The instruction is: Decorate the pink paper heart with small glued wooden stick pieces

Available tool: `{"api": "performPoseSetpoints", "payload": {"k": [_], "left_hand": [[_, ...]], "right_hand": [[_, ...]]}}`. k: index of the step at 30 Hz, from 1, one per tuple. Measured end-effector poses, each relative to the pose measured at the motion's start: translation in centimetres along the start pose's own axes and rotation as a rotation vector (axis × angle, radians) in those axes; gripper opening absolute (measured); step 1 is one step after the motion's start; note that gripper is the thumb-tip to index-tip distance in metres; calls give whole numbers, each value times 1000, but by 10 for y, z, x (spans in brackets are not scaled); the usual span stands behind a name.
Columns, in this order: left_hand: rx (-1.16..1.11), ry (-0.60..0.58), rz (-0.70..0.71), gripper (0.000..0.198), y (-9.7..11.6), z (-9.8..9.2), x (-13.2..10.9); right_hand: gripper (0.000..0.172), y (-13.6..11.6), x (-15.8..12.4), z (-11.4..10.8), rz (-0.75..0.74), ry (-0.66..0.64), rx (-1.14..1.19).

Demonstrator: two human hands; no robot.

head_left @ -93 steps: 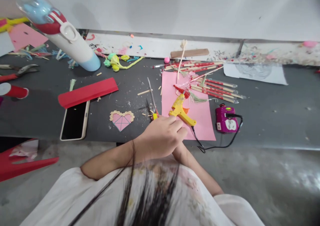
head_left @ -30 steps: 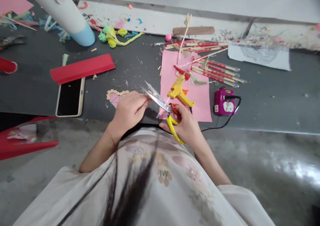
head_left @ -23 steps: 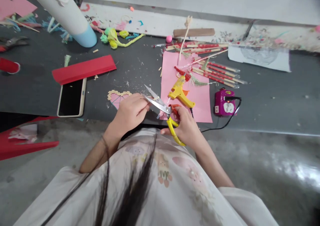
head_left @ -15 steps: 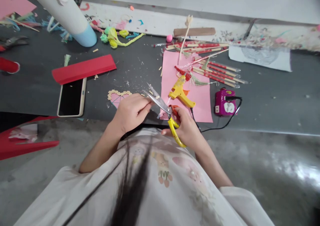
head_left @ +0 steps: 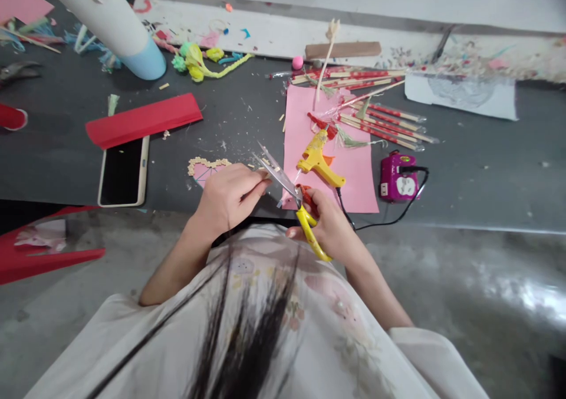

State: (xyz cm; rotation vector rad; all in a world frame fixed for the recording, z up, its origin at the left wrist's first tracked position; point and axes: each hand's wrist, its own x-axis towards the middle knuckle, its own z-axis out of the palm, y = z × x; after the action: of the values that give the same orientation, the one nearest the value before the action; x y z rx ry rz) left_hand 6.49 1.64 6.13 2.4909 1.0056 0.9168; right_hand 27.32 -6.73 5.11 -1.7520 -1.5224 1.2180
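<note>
My right hand (head_left: 325, 225) grips the scissors (head_left: 305, 216) by their yellow and orange handles, with the blades parted and pointing up and left. Close to the blades, my left hand (head_left: 232, 195) has thumb and fingertips pinched on a small pale piece, perhaps a bit of wooden stick, mostly hidden. Partly behind that hand lies a pink heart-shaped card (head_left: 204, 172) edged with small wooden pieces. A yellow glue gun (head_left: 319, 160) rests on the pink sheet (head_left: 360, 181), just beyond the scissors.
Red-and-cream wrapped sticks (head_left: 384, 125) lie at the back right. A purple power adapter (head_left: 398, 178) with a black cord stands right of the pink sheet. To the left are a phone (head_left: 122, 172), a red folded paper (head_left: 145, 119) and a white-and-blue bottle (head_left: 128, 33).
The view has shifted slightly. Both hands keep nearly the same positions, the scissors still parted beside the left fingertips.
</note>
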Motion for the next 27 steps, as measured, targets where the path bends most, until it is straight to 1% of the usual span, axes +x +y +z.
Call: {"api": "performPoseSetpoints", "payload": {"k": [2, 4, 7, 9, 13, 16, 21, 24, 27], "left_hand": [[3, 4, 17, 27, -1, 1, 0], [7, 8, 27, 27, -3, 1, 0], [-1, 15, 48, 27, -5, 2, -1], [-6, 11, 54, 29, -7, 2, -1], [-17, -16, 50, 29, -10, 5, -4], [-40, -36, 31, 29, -12, 7, -9], [-79, -84, -38, 32, -12, 8, -16], [-73, -84, -42, 33, -11, 8, -19], [-63, -72, -41, 31, -12, 7, -20]], "right_hand": [[58, 0, 0, 0, 27, -37, 21], [51, 1, 0, 0, 46, -61, 48], [40, 3, 2, 1, 30, -87, 91], [37, 4, 3, 2, 28, -104, 124], [37, 4, 5, 5, 89, -113, 185], [37, 4, 5, 7, 141, -117, 163], [37, 5, 4, 9, 158, -130, 161], [38, 5, 3, 9, 180, -140, 167], [36, 3, 3, 9, 177, -145, 158]]}}
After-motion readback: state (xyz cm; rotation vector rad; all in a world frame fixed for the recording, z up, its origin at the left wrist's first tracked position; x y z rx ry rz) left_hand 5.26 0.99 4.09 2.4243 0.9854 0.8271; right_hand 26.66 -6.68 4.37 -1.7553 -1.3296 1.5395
